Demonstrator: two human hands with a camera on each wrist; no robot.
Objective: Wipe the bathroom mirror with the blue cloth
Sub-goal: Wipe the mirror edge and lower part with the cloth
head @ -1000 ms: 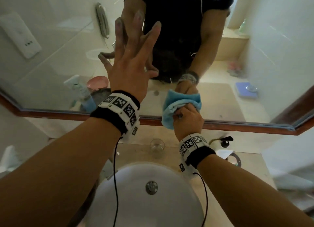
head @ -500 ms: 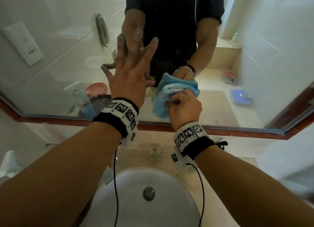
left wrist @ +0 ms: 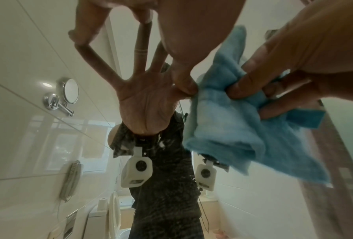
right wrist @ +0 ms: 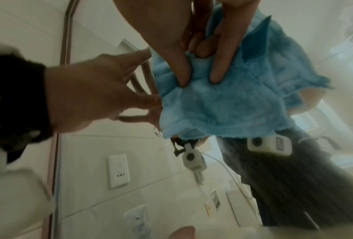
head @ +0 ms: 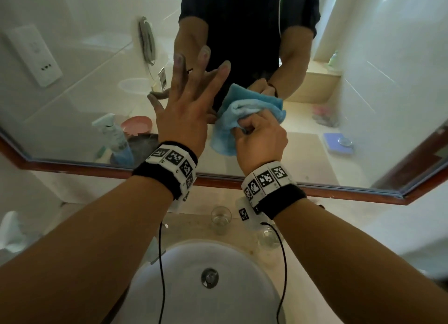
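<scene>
The mirror (head: 84, 81) fills the wall above the sink. My left hand (head: 191, 86) is open, fingers spread, with the fingertips pressed on the glass. Just to its right, my right hand (head: 259, 139) grips the bunched blue cloth (head: 247, 107) against the lower middle of the mirror. In the left wrist view the cloth (left wrist: 222, 122) hangs beside my left thumb, almost touching it. In the right wrist view the fingers (right wrist: 220, 64) of my right hand dig into the cloth (right wrist: 222, 110), with my left hand (right wrist: 89, 97) close beside it.
A reddish wooden frame (head: 97, 168) edges the mirror's bottom. Below it lies the white sink (head: 169, 287), with two clear glasses (head: 220, 218) (head: 268, 236) on the counter behind it. Cables hang from both wristbands over the basin.
My right hand has carried the cloth up and to the left across the glass, ending close beside the left hand. The left hand has stayed pressed on the mirror.
</scene>
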